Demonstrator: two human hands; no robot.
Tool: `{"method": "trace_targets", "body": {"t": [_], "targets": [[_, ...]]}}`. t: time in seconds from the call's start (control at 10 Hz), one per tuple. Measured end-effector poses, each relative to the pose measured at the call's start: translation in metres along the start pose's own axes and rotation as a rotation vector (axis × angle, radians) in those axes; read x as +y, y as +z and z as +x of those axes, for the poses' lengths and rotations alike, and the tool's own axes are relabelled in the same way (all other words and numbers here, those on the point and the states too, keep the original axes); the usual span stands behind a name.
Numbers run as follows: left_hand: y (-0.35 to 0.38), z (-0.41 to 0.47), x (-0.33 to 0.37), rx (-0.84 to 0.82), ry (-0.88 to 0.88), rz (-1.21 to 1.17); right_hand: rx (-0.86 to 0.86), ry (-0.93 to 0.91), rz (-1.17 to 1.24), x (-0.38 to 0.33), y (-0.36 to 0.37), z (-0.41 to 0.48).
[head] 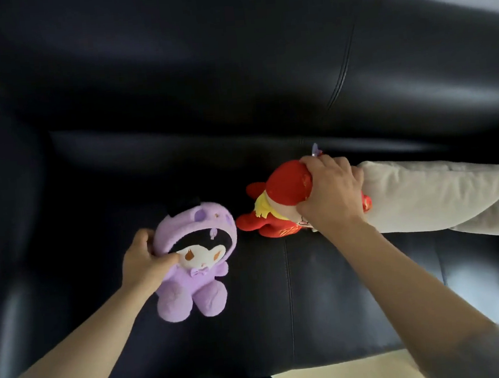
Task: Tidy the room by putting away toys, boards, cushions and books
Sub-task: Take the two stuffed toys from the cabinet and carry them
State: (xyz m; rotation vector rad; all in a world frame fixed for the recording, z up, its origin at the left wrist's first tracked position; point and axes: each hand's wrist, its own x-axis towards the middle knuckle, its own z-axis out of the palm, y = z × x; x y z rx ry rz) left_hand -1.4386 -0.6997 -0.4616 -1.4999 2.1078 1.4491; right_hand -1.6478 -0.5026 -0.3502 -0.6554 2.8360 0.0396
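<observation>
On the black sofa seat (311, 289), gripping the purple plush toy (195, 272) by its hood with the left hand (141, 258), thumb pressing across the face. Clamping the right hand (333, 193) round the head of the red plush toy (284, 185), just beside the beige cushion (423, 194). Taking each by the head, probably for lifting both away in one trip.

A lilac plush toy (192, 263) with a black-and-white face and orange eyes lies on a glossy black leather sofa (233, 84), beside a red plush doll (285, 197) with yellow trim and gold patterning, near a plain beige cushion (430, 197).
</observation>
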Motion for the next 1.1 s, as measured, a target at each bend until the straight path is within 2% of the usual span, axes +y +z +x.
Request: {"method": "trace_targets", "body": {"t": [0.1, 0.3, 0.4, 0.7, 0.9, 1.1], "targets": [[-0.022, 0.005, 0.012, 0.030, 0.046, -0.122, -0.041, -0.125, -0.115, -0.013, 0.005, 0.015], [-0.029, 0.034, 0.049, 0.098, 0.120, -0.207, -0.141, -0.240, -0.118, -0.033, 0.036, 0.023], [-0.022, 0.046, 0.051, 0.132, 0.086, -0.209, -0.092, -0.255, -0.028, -0.036, 0.046, 0.022], [-0.011, 0.066, 0.018, 0.142, -0.047, -0.097, -0.001, -0.238, 0.012, -0.039, 0.055, 0.011], [-0.015, 0.055, 0.012, 0.104, -0.016, -0.061, 0.021, -0.224, 0.071, -0.040, 0.051, -0.005], [-0.030, 0.022, 0.019, 0.092, -0.034, -0.121, 0.049, -0.179, 0.202, -0.047, 0.036, -0.033]]}}
